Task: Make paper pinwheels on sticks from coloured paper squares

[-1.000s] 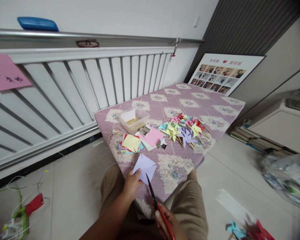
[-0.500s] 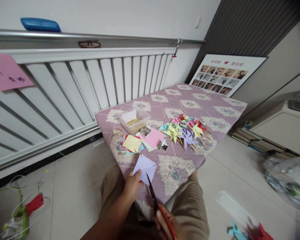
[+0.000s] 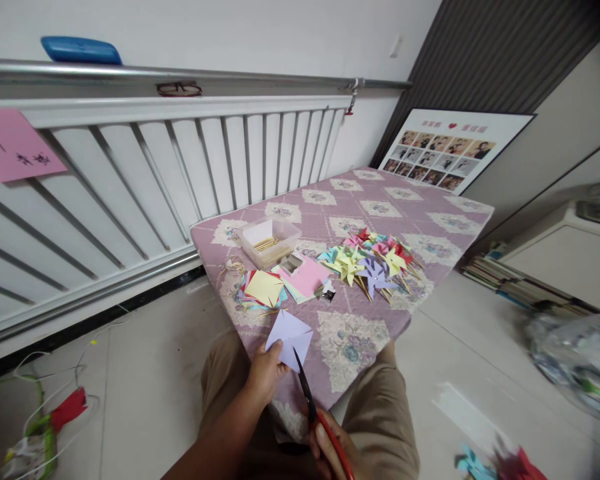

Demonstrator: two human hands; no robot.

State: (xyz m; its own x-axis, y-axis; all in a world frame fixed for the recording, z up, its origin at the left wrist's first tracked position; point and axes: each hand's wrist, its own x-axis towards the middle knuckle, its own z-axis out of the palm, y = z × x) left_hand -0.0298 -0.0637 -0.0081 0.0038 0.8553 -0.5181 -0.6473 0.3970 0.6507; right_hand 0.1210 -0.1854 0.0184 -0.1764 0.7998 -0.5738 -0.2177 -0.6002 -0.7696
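A lavender paper square (image 3: 291, 331) with slits near its corners is pinched at its lower left edge by my left hand (image 3: 267, 371). My right hand (image 3: 333, 443) grips the red handles of a pair of scissors (image 3: 306, 390). Their dark blades look closed or nearly so and lie over the square's lower right edge, the tip near its middle. Just beyond is a stack of coloured paper squares (image 3: 263, 287), a yellow one on top with slits. Beside it lie pink paper sheets (image 3: 309, 276).
On the cloth-covered table (image 3: 353, 380) stand a clear plastic box (image 3: 269, 241) of thin sticks and a pile of paper pinwheels (image 3: 375, 263). A radiator (image 3: 240, 157) runs along the left. More pinwheels (image 3: 475, 461) lie at the lower right.
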